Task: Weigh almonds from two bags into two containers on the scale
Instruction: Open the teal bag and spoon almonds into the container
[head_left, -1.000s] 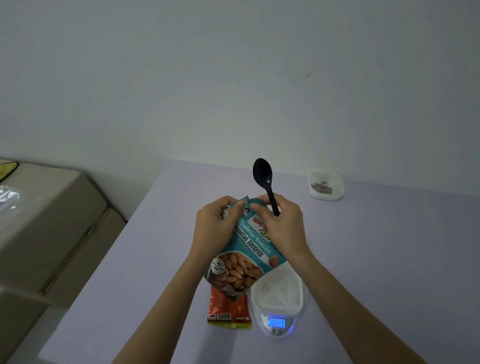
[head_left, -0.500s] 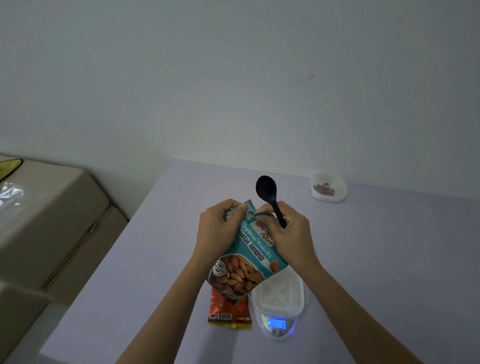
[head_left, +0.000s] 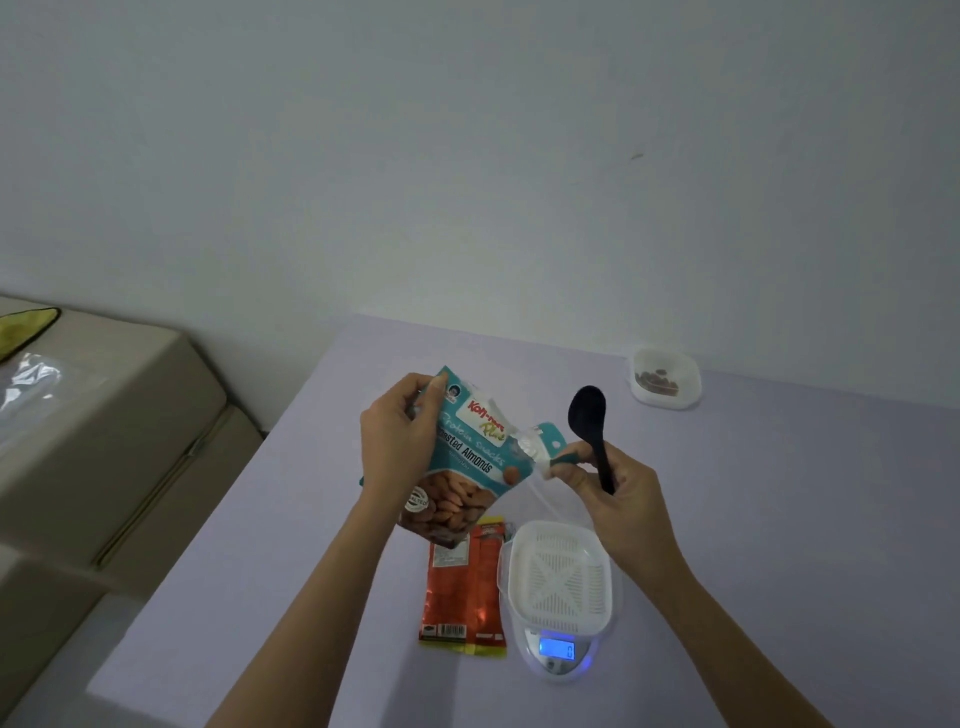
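The almond bag (head_left: 467, 457) is teal with red lettering, the other bag (head_left: 467, 592) orange-red — the spoon (head_left: 589, 415) is black, the container (head_left: 558, 571) white and latticed, the table (head_left: 779, 519) lavender.

Lavender table (head_left: 779, 519) bears orange bag (head_left: 465, 592), scale (head_left: 557, 652), far container (head_left: 666, 384).

- The left hand (head_left: 397, 447) is raised, with its fingers curled round the upper left edge of the teal almond bag (head_left: 470, 457).
- The right hand (head_left: 621, 496) pinches the torn top strip (head_left: 551, 448) and grips the black spoon (head_left: 592, 423) upright.
- Both forearms are bare and reach up from the lower edge.
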